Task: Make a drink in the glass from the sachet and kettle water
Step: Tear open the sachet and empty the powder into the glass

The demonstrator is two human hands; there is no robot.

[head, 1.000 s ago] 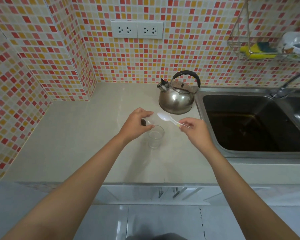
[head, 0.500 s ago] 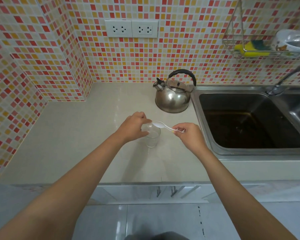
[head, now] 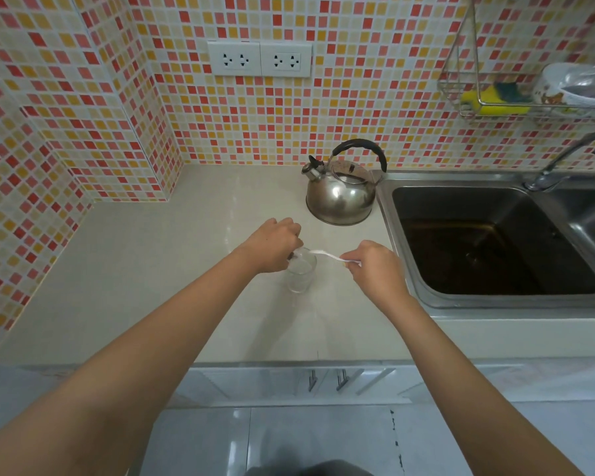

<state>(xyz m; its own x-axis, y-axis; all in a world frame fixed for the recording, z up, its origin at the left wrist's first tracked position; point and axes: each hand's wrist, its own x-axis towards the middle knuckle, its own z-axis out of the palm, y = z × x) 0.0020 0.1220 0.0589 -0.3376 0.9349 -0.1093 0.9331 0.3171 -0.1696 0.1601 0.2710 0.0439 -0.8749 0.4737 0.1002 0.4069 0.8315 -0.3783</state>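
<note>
A clear glass (head: 301,276) stands on the beige counter (head: 151,269), in front of a steel kettle (head: 340,197) with a black handle. My left hand (head: 272,247) hovers over the glass's left rim, closed on a small dark sachet of which only a tip shows under the fingers. My right hand (head: 371,266) pinches the handle of a white plastic spoon (head: 327,255), whose bowl reaches over the glass's rim. What is inside the glass is unclear.
A steel sink (head: 495,242) with a tap (head: 563,159) lies right of the kettle. A wire rack (head: 529,97) on the tiled wall holds a yellow sponge and a bowl. Two wall sockets (head: 260,59) sit above the counter. Cabinet handles (head: 327,379) show below the counter's edge.
My left hand has lowered from above the glass onto its rim, hiding most of the sachet. The spoon has come down and left, its bowl now over the glass.
</note>
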